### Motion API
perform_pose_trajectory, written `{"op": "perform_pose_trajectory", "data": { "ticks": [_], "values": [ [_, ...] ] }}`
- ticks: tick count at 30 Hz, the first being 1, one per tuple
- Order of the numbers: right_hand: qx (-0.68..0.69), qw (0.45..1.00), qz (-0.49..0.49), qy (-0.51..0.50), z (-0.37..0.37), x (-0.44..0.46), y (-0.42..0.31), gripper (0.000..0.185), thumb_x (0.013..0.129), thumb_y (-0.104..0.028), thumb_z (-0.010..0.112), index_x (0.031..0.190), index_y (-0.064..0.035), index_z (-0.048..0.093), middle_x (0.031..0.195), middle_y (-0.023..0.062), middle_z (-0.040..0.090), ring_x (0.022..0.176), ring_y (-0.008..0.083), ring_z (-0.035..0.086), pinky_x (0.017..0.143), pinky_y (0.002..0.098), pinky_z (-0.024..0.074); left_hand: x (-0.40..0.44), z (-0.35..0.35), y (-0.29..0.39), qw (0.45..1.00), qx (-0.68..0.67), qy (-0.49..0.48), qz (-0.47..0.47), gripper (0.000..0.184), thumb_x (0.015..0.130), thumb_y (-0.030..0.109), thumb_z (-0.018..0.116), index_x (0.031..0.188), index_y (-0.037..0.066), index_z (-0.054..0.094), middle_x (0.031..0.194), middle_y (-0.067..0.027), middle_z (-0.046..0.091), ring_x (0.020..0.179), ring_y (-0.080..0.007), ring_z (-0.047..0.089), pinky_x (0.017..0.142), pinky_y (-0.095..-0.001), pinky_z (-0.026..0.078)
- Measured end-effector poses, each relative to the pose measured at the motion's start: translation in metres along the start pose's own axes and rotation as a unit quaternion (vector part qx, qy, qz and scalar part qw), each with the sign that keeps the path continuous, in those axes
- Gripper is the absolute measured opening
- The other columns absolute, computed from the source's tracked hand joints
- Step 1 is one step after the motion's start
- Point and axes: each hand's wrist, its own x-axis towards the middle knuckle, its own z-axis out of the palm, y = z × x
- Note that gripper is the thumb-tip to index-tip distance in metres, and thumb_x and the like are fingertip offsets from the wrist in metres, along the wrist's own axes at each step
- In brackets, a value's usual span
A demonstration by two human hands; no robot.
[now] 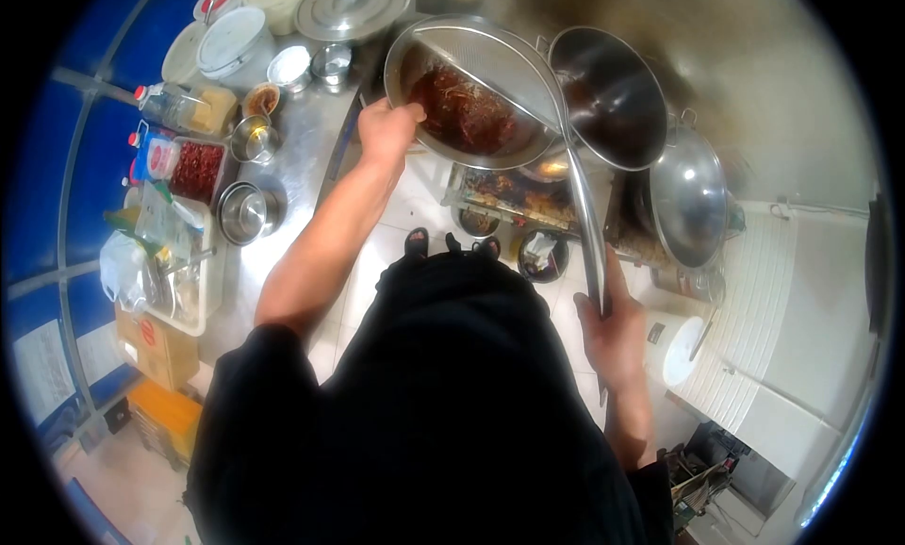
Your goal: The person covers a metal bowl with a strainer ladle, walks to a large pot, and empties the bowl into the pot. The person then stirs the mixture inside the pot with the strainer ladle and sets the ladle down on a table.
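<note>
My left hand is closed on the left rim of a wide metal basin. Dark red-brown food, wet and glossy, lies in it. A large mesh strainer is over the far part of the basin; whether it touches the rim I cannot tell. Its long, curved metal handle runs back toward me, and my right hand is wrapped around the lower end. Just right of the strainer stands a dark wok.
A second, shinier wok tilts at the right. Below the basin is a stained stove front. The steel counter on the left bears tubs, pots, bottles and a container of dried red chillies. A white bucket stands at lower right.
</note>
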Motion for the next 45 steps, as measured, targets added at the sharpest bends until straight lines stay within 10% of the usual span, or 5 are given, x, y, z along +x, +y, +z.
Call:
{"op": "perform_pose_trajectory", "data": {
  "ticks": [6, 14, 24, 34, 45],
  "values": [
    [-0.029, 0.994, -0.109, -0.004, -0.001, 0.01, 0.026, 0.073, 0.091, -0.001, 0.07, 0.158, -0.0013, 0.041, 0.088, 0.017, 0.075, 0.06, 0.0237, 0.068, 0.06, 0.033, 0.0532, 0.007, 0.0, -0.009, 1.0, 0.004, -0.006, 0.024, 0.019, 0.082, -0.001, 0.068, 0.101, -0.002, 0.072, 0.09, -0.0118, 0.074, 0.071, -0.0211, 0.07, 0.064, -0.0341, 0.057],
    [0.43, 0.878, 0.185, -0.105, -0.04, 0.015, 0.056, 0.063, 0.096, -0.013, 0.063, 0.154, 0.0023, 0.043, 0.067, 0.0052, 0.054, 0.039, 0.0125, 0.048, 0.038, 0.0253, 0.0417, -0.01, 0.002, 0.02, 0.999, 0.037, 0.002, -0.009, 0.02, 0.081, 0.003, 0.07, 0.1, -0.001, 0.075, 0.084, -0.0076, 0.072, 0.072, -0.0164, 0.066, 0.064, -0.0309, 0.051],
    [0.849, 0.465, 0.148, -0.201, -0.06, -0.001, 0.156, 0.073, 0.099, -0.022, 0.067, 0.156, 0.0074, 0.031, 0.07, 0.0141, 0.052, 0.037, 0.0183, 0.047, 0.033, 0.0304, 0.0387, -0.02, 0.013, 0.051, 0.99, 0.133, 0.038, -0.033, 0.033, 0.08, 0.012, 0.073, 0.111, 0.001, 0.069, 0.1, -0.0084, 0.071, 0.089, -0.0168, 0.064, 0.07, -0.0286, 0.045],
    [-0.025, 1.0, 0.007, -0.004, -0.171, 0.161, 0.211, 0.037, 0.104, -0.016, 0.059, 0.138, -0.0018, 0.053, 0.076, 0.016, 0.065, 0.058, 0.0273, 0.066, 0.053, 0.0387, 0.0522, -0.045, 0.041, 0.03, 0.996, 0.002, 0.077, -0.038, 0.025, 0.082, 0.004, 0.07, 0.106, 0.001, 0.068, 0.091, -0.0059, 0.067, 0.079, -0.0161, 0.062, 0.067, -0.0304, 0.048],
    [-0.543, 0.786, -0.26, -0.141, -0.101, 0.402, 0.211, 0.072, 0.095, -0.005, 0.056, 0.163, -0.0065, 0.032, 0.097, 0.021, 0.067, 0.081, 0.0338, 0.071, 0.069, 0.0437, 0.0591, -0.084, 0.076, 0.011, 0.981, 0.02, 0.185, -0.062, 0.033, 0.085, 0.006, 0.069, 0.114, -0.008, 0.067, 0.101, -0.0122, 0.07, 0.091, -0.0202, 0.065, 0.084, -0.0303, 0.049]
  ]
}}
